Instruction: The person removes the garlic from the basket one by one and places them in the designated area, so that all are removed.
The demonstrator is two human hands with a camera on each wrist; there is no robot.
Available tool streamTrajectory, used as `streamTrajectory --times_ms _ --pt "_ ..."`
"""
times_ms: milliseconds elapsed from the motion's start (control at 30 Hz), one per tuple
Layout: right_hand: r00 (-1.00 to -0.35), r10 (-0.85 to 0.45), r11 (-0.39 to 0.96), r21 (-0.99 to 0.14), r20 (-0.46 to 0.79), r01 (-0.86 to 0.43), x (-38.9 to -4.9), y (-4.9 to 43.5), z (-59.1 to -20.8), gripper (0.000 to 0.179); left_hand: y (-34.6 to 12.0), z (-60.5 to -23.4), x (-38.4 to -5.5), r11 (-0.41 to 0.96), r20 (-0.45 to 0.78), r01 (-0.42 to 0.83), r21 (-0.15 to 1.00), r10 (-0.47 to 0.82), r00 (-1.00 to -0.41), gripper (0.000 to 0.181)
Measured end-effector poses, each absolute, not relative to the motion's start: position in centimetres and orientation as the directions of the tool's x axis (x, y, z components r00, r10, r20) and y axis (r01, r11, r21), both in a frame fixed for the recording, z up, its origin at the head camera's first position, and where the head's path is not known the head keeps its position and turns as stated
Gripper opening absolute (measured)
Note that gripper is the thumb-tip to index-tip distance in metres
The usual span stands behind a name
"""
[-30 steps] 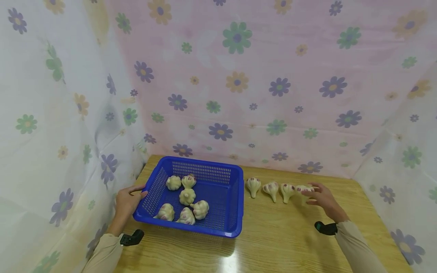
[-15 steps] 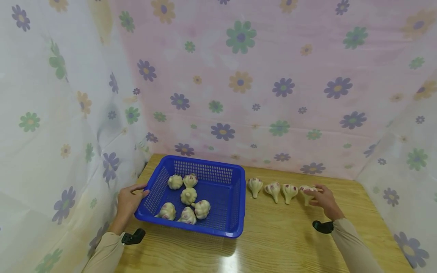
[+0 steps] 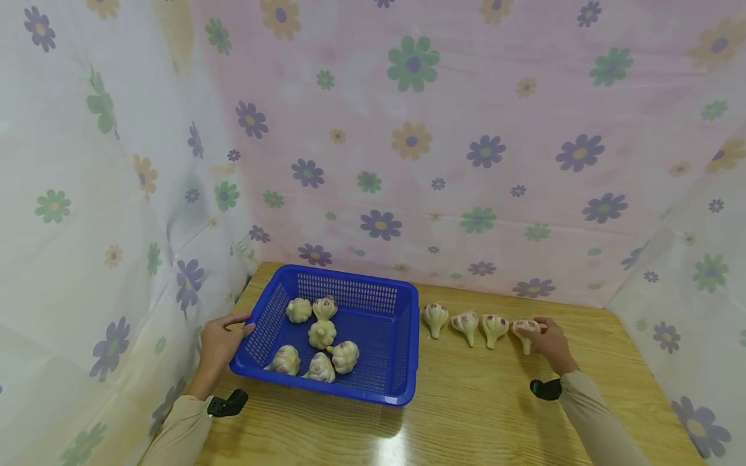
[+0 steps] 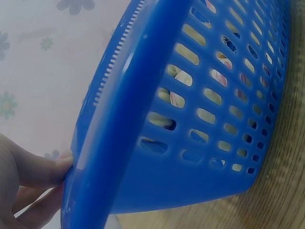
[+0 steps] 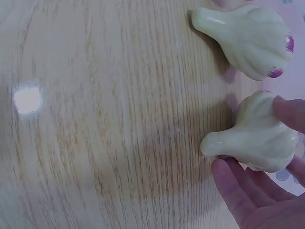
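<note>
My left hand (image 3: pixel 218 346) holds the left rim of a blue plastic basket (image 3: pixel 373 397); in the left wrist view the thumb (image 4: pixel 50 169) lies against the rim's edge. Inside the basket are several garlic bulbs, one of them a pale bulb (image 3: pixel 299 310) near the left wall. On the right, my right hand (image 3: pixel 552 343) holds a garlic bulb (image 5: pixel 259 136) at the end of a row on the table, its stem pointing towards me. Thumb and fingers lie around its round body. Beside it, another garlic bulb (image 5: pixel 250 40) lies the same way.
The row's other bulbs include a garlic bulb (image 3: pixel 435 319) close to the basket's right side and a garlic bulb (image 3: pixel 465 327) beside it. The wooden table (image 3: pixel 466 414) backs onto a flowered curtain (image 3: pixel 443 252), with flowered sheets at both sides.
The rightmost bulb has turned from lying sideways to stem towards me, in line with the row. My right hand has turned and shifted slightly with it. The left hand stays on the basket.
</note>
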State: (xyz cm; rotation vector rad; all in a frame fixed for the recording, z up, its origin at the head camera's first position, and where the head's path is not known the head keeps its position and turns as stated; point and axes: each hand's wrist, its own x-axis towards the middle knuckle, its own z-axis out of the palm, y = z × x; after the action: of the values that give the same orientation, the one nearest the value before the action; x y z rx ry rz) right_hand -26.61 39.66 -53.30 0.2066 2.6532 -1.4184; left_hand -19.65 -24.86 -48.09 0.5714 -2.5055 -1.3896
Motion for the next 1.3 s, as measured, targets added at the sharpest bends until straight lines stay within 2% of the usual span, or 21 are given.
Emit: streamTrajectory --times_ms 200,533,1067,1300 --pt "-0.985 0.069 0.620 -0.766 -0.161 0.169 -26.9 39.7 -53.8 0.080 -25.0 -48.1 -19.6 0.471 0.002 -0.226 0.852 -0.435 -0.900 0.030" --pt "-0.992 0.103 0.723 -0.680 -0.071 0.124 -26.4 39.4 -53.2 0.069 -25.0 -48.1 -19.6 0.468 0.019 -0.199 0.861 -0.421 -0.907 0.030" --pt "-0.990 0.103 0.714 -0.685 -0.101 0.144 -25.8 39.5 -51.9 0.071 -25.0 -48.5 -19.8 0.488 0.044 -0.188 0.853 -0.425 -0.904 0.030" --pt "-0.995 0.102 0.710 -0.699 -0.020 0.087 -25.5 38.8 -50.4 0.065 -25.0 -48.5 -19.6 0.494 0.060 -0.179 0.851 -0.430 -0.901 0.029"
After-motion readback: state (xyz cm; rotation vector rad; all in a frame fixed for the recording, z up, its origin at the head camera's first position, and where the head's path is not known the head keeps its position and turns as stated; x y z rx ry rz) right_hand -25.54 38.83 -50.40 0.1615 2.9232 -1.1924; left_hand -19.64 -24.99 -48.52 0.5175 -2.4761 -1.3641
